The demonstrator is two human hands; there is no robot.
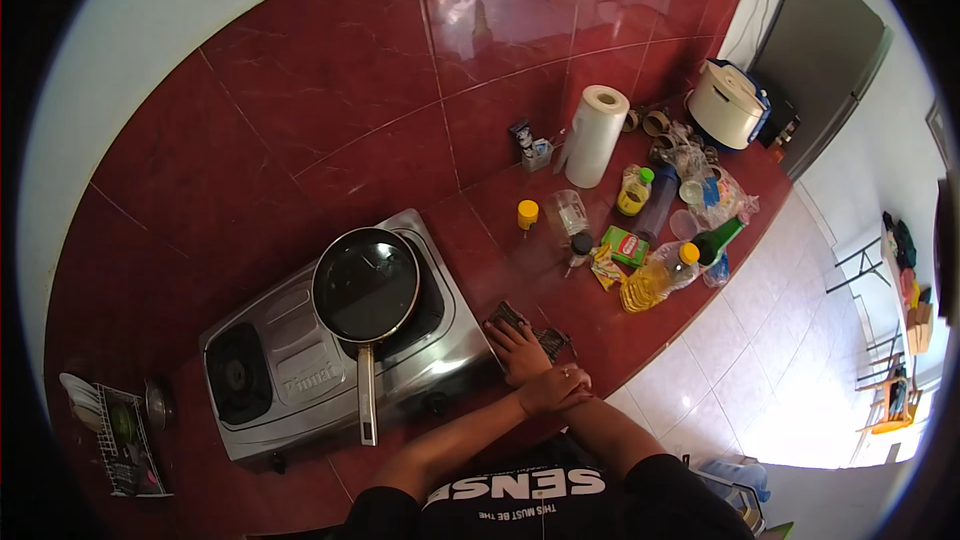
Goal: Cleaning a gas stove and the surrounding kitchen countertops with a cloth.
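My right hand (517, 351) presses a dark patterned cloth (551, 341) down on the red tiled countertop (480, 255), just right of the gas stove (307, 337). Its fingers spread over the cloth. My left hand (556, 390) crosses over and is closed around my right wrist. A black frying pan (366, 285) rests on the stove's right burner, its metal handle pointing towards me. Its inside looks dark and shiny. Beyond the cloth stand a jar with a yellow lid (527, 214) and a small black-capped bottle (579, 246).
To the right are a cooking oil bottle (652, 281), a green glass bottle (718, 240), a green packet (624, 246) and a clear jar (568, 214). Behind them stand a plastic bag roll (596, 136) and a rice cooker (726, 103). A wire dish rack (124, 442) sits at far left.
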